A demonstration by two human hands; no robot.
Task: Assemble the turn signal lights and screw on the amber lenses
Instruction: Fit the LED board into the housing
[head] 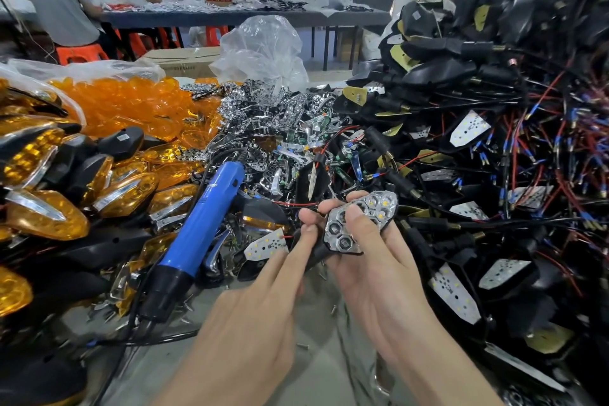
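Above the near edge of the grey surface [324,356], between the two heaps of parts, the left hand [280,273] and right hand [375,260] hold one part-built turn signal: a chrome-plated, multi-cell plastic reflector [362,224] seated on a black plastic lamp housing [316,252]. The left hand pinches the housing at its narrow stalk end, thumb and fingers curled round it. The right hand cradles the wide end, fingers curled beneath and thumb pressed on the reflector face. The assembly is judged light and rigid, though the plating probably marks easily, so grip by the housing edges, not the cells. The heap of loose amber plastic lenses [131,102] lies well apart at left. The blue electric screwdriver [204,227] rests near the left hand.
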